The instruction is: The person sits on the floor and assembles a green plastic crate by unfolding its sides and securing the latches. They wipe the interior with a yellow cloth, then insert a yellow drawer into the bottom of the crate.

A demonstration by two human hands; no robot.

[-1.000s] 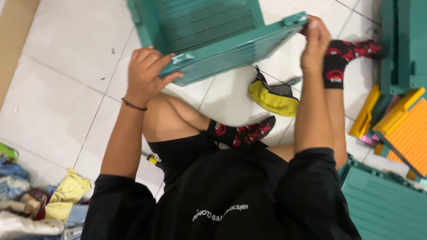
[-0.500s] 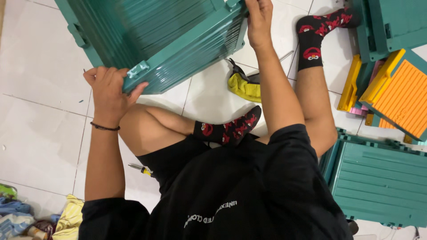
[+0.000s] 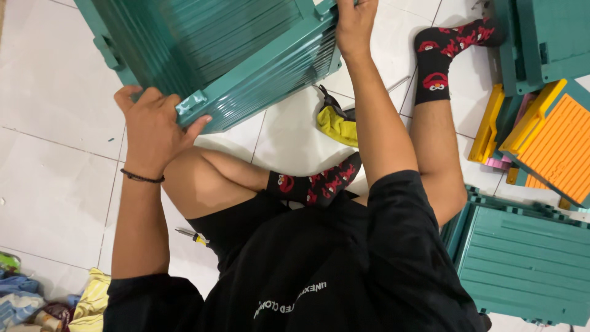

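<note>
A large teal slatted plastic panel [image 3: 215,49] is held above the white tiled floor, tilted, in front of my crossed legs. My left hand [image 3: 153,126] grips its near left corner, thumb on the edge. My right hand [image 3: 355,24] clasps its right corner near the top of the view. I sit on the floor in black shorts and black socks with red figures.
Another teal panel [image 3: 522,264] lies at my right hip. Orange and yellow ribbed panels [image 3: 553,141] and a teal piece [image 3: 541,37] lie at the right. A yellow pouch [image 3: 337,123] is on the floor ahead, a screwdriver [image 3: 190,235] under my left thigh, crumpled cloths [image 3: 37,301] at bottom left.
The teal panel has shifted left and closer, now filling more of the top of the view. Both hands moved with it and keep hold of its corners.
</note>
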